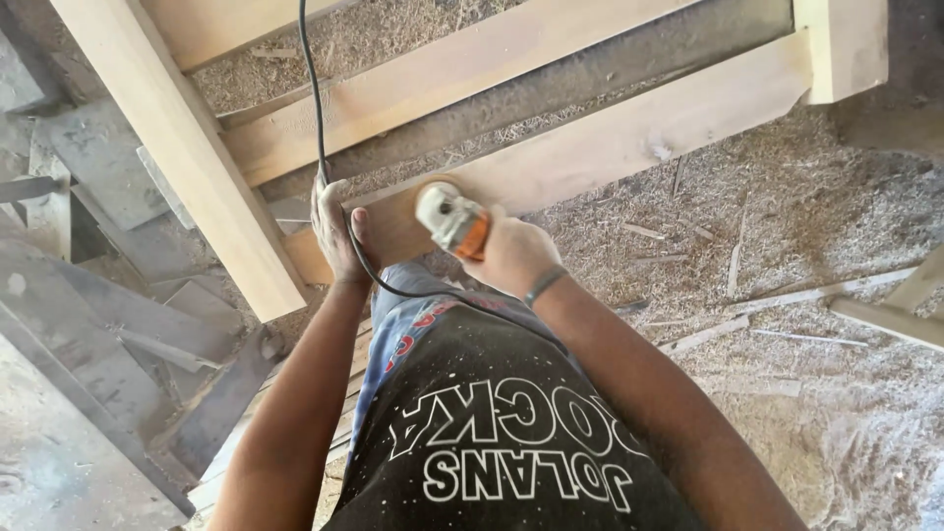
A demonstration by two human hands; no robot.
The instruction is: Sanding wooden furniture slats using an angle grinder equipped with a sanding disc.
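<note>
Orange-grey grinder [454,222] on wooden rail [629,138]

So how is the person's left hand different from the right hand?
The left hand lies fairly flat on the pale wooden plank, with the black cable passing it; the right hand is curled around the grey and orange power sander. The right wrist wears a dark band; the left is bare. Both rest over the same plank.

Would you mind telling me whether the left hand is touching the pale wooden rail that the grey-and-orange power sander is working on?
Touching. The head view shows the left hand pressed flat against the pale wooden rail, fingers over its edge, beside the sander.
</note>
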